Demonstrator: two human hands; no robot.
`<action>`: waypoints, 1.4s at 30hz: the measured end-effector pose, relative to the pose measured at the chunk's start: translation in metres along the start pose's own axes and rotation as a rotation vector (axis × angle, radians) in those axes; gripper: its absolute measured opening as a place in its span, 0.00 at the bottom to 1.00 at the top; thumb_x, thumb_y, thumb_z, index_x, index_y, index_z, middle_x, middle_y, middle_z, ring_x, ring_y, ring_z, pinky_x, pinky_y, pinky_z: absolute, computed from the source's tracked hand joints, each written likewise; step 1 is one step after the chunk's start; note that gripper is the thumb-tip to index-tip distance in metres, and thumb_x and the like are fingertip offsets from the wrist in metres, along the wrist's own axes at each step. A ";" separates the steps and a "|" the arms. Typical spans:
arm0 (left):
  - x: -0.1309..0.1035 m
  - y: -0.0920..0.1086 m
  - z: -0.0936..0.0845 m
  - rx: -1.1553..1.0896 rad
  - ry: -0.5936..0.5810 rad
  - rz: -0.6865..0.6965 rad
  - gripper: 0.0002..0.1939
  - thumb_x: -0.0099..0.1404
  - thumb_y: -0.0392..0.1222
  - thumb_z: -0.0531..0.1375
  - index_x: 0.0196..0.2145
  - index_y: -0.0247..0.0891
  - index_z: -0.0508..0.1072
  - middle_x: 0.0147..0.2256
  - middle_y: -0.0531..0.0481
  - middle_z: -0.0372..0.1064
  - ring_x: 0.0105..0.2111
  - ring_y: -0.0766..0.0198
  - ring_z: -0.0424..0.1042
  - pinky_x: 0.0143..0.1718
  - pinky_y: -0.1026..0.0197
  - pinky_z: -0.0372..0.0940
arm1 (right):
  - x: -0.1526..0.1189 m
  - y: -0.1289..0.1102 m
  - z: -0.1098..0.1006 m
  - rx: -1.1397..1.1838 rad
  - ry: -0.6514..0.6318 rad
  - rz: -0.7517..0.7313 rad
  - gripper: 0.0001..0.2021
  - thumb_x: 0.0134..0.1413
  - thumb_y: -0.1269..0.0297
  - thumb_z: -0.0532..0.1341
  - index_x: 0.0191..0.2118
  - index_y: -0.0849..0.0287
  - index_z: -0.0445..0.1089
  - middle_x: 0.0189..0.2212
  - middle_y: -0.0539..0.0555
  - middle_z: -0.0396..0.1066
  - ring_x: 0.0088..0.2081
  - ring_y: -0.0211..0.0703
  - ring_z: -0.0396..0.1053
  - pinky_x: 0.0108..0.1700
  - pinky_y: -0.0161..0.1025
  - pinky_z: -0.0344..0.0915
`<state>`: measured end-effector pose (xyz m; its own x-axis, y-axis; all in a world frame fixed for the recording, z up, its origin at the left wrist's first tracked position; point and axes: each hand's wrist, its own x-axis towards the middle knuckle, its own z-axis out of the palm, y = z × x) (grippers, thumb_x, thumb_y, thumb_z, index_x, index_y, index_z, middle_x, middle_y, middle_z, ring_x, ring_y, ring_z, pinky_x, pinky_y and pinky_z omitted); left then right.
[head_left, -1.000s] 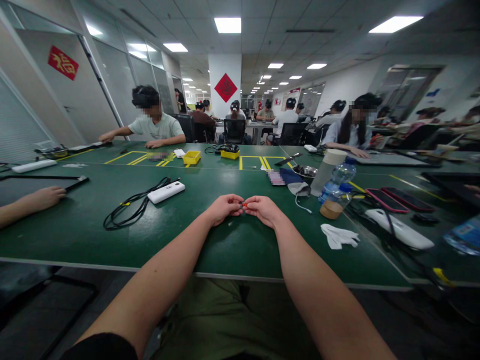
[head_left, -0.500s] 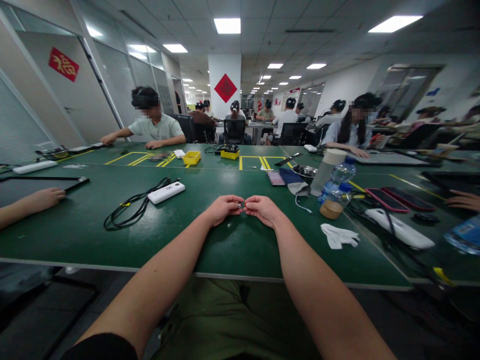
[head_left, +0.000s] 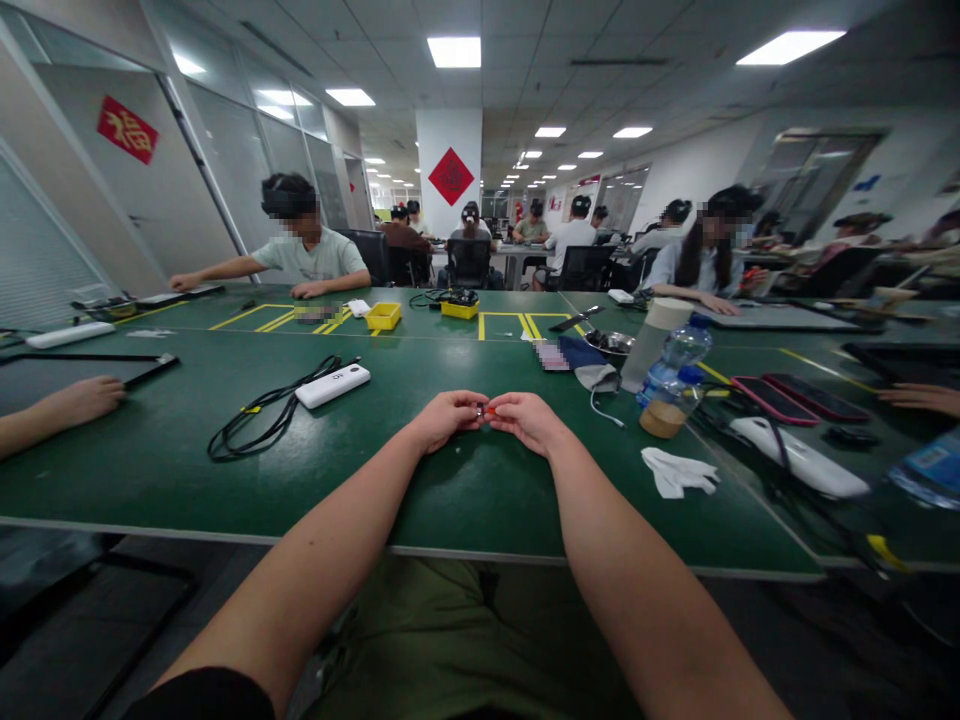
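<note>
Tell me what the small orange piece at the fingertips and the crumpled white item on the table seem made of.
Small orange piece: perhaps plastic, from its bright colour; finish too small to tell.
Crumpled white item: likely matte fabric, from its limp folds.

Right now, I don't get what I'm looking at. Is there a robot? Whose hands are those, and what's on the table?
No robot here, just a person's bare hands. The camera sits on the person's head, looking forward and down. The left hand pinches a tiny dark bit; the right hand pinches an orange bit. Both are too small to name. On the green table lie a cable, a white gadget and a white cloth. Farther back sits a yellow box.
</note>
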<state>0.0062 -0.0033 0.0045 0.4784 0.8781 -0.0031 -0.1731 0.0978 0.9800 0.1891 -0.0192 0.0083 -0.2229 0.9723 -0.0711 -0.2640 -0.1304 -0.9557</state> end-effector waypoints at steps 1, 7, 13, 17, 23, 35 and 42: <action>0.000 0.000 0.000 0.009 -0.001 0.001 0.16 0.54 0.28 0.62 0.43 0.31 0.73 0.33 0.43 0.74 0.29 0.68 0.74 0.34 0.66 0.69 | 0.000 0.000 0.000 -0.003 -0.002 -0.002 0.06 0.42 0.79 0.62 0.30 0.64 0.70 0.27 0.58 0.75 0.30 0.42 0.75 0.34 0.36 0.73; 0.000 -0.001 0.000 0.057 0.003 0.007 0.15 0.56 0.27 0.59 0.43 0.33 0.72 0.33 0.45 0.74 0.29 0.68 0.74 0.32 0.67 0.69 | 0.000 0.002 0.000 -0.017 -0.022 -0.016 0.07 0.42 0.77 0.65 0.31 0.64 0.70 0.26 0.56 0.75 0.30 0.42 0.75 0.33 0.35 0.72; 0.001 -0.001 0.000 0.079 -0.006 0.016 0.15 0.56 0.26 0.58 0.43 0.33 0.71 0.32 0.45 0.74 0.29 0.69 0.74 0.33 0.68 0.69 | -0.001 0.001 0.000 -0.008 -0.024 -0.021 0.06 0.43 0.76 0.65 0.31 0.64 0.70 0.26 0.57 0.75 0.30 0.42 0.75 0.35 0.36 0.72; 0.001 -0.001 -0.001 0.054 0.006 0.016 0.15 0.56 0.27 0.59 0.42 0.32 0.72 0.32 0.44 0.74 0.29 0.68 0.74 0.33 0.67 0.69 | 0.000 0.001 -0.001 -0.005 -0.022 -0.022 0.06 0.42 0.76 0.65 0.30 0.64 0.70 0.26 0.57 0.75 0.30 0.41 0.75 0.35 0.36 0.72; 0.000 0.000 0.000 0.004 0.004 -0.009 0.15 0.57 0.34 0.63 0.43 0.31 0.73 0.35 0.41 0.74 0.30 0.67 0.74 0.36 0.64 0.70 | 0.000 0.001 -0.001 -0.035 -0.021 -0.045 0.08 0.38 0.76 0.67 0.29 0.63 0.71 0.26 0.54 0.74 0.27 0.38 0.73 0.31 0.33 0.71; 0.002 -0.002 -0.002 -0.003 0.005 0.000 0.13 0.57 0.28 0.60 0.42 0.31 0.72 0.34 0.43 0.73 0.31 0.67 0.74 0.35 0.66 0.70 | -0.002 -0.001 0.000 -0.025 -0.033 -0.055 0.08 0.36 0.75 0.68 0.27 0.64 0.71 0.28 0.56 0.75 0.26 0.37 0.72 0.30 0.33 0.69; 0.001 -0.001 -0.001 -0.020 -0.001 -0.005 0.12 0.58 0.29 0.60 0.41 0.31 0.73 0.35 0.42 0.73 0.33 0.65 0.75 0.37 0.65 0.70 | -0.001 0.001 0.000 -0.033 -0.043 -0.066 0.09 0.36 0.75 0.69 0.27 0.64 0.71 0.24 0.53 0.73 0.25 0.36 0.71 0.30 0.33 0.69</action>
<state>0.0058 -0.0021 0.0031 0.4802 0.8771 -0.0079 -0.1881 0.1118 0.9758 0.1894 -0.0205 0.0072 -0.2459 0.9693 0.0038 -0.2481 -0.0591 -0.9669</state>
